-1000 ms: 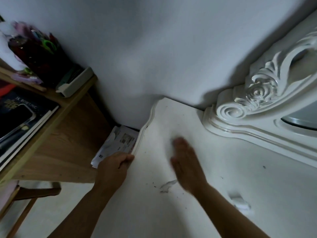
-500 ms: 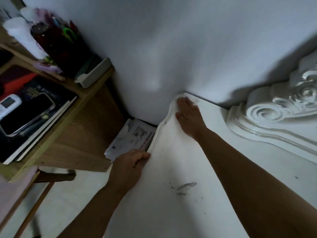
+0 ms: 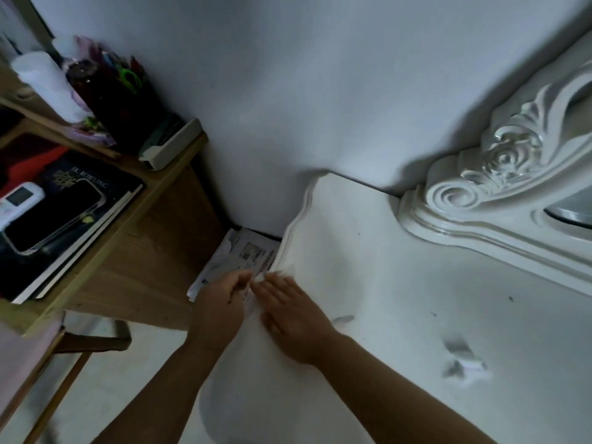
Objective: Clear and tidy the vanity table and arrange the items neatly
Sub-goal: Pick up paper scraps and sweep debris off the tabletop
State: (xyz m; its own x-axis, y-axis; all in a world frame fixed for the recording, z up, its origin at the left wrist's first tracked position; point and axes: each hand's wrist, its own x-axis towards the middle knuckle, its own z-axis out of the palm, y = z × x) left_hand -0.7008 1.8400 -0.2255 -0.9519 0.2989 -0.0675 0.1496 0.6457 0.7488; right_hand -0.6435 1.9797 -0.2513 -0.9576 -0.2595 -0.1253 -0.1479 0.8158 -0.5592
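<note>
Head camera, looking down: a person leans over the left end of a white vanity table [image 3: 368, 283], both hands meeting at its scalloped edge. The right hand [image 3: 293, 315] lies palm-down on the tabletop with fingers straight and relaxed, fingertips reaching the rim and holding nothing. The left hand [image 3: 221, 306] sits just off the edge, fingers curled around a white printed paper packet [image 3: 243, 254] held below the rim, in the gap between the table and a wooden desk [image 3: 137, 251]. The 2 hands nearly touch.

On the tabletop, a small grey scrap [image 3: 342, 319] lies just right of the right wrist, and a crumpled white piece [image 3: 461, 360] sits well apart toward the right. A few dark specks dot the surface. The carved white mirror frame [image 3: 499, 187] stands at the table's back, against the wall.

On the desk to the left: a dark book [image 3: 80, 200] with a phone [image 3: 54, 216] lying on it, a white remote [image 3: 16, 200] beside the phone, a dark pen holder [image 3: 109, 91] filled with pens, and a white roll [image 3: 45, 81] next to it.
</note>
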